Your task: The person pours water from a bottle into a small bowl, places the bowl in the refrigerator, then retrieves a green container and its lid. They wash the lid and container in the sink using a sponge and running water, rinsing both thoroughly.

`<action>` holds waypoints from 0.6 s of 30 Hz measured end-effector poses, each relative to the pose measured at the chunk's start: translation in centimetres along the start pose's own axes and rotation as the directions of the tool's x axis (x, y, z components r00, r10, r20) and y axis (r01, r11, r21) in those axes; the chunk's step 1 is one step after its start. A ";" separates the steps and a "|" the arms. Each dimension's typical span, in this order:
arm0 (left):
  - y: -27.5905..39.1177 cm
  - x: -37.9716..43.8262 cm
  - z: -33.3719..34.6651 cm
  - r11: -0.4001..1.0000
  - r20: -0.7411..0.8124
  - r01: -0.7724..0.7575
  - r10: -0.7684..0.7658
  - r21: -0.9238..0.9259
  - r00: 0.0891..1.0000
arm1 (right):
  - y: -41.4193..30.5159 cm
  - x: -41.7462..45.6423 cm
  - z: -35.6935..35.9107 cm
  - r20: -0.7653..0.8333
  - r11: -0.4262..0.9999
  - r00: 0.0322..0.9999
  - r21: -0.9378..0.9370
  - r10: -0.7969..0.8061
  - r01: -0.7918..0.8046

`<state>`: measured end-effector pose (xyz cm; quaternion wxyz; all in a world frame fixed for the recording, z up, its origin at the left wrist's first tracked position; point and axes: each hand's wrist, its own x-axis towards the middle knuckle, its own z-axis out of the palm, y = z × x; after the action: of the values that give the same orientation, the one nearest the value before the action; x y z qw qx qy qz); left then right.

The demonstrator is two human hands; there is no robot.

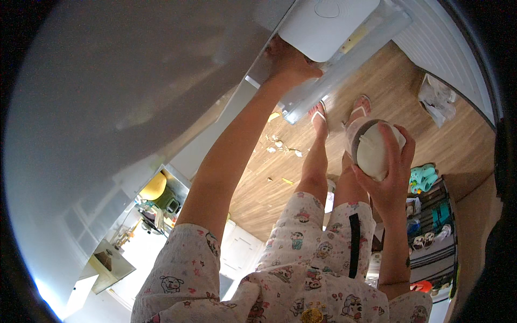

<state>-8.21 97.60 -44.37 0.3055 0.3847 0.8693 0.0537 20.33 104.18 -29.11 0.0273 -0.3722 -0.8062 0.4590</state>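
Observation:
My right hand (389, 161) grips a round, pale container (372, 155) with a whitish top, held above my right leg. Its contents cannot be made out. My left hand (293, 62) reaches into a clear plastic refrigerator drawer (307, 97), beside a white box or lid (327, 28). The thumb lies near the drawer's front wall. The other fingers are in shadow and partly hidden, so I cannot tell whether they hold anything.
A large grey refrigerator door or panel (121, 101) fills the left side. Food scraps (278, 145) lie on the wood floor (258, 194). A plastic bag (438, 99) is at upper right. Turquoise clogs (423, 177) sit by a shoe rack (436, 250). A counter with a yellow round object (153, 185) stands lower left.

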 end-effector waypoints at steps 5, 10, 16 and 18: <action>1.2 -0.5 -0.2 0.997 -0.031 0.046 -0.044 0.060 0.999 | 0.7 0.5 0.1 -0.021 1.000 1.000 -0.029 -0.012 0.012; 1.5 0.9 3.2 0.981 -0.143 0.160 -0.144 0.110 0.979 | 0.2 1.4 0.3 -0.058 1.000 0.998 0.029 -0.004 0.005; 1.3 1.4 5.2 0.972 -0.257 0.233 -0.230 -0.021 0.939 | -0.6 2.4 -0.5 -0.085 1.000 0.996 0.030 -0.006 0.009; 1.9 1.8 4.8 0.967 -0.296 0.248 -0.253 -0.057 0.921 | -0.6 2.7 -0.7 -0.086 1.000 0.996 0.016 0.004 -0.003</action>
<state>-5.20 99.48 -48.54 0.1776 0.2550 0.9471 0.0799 18.32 106.16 -29.07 0.0639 -0.3928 -0.8000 0.4490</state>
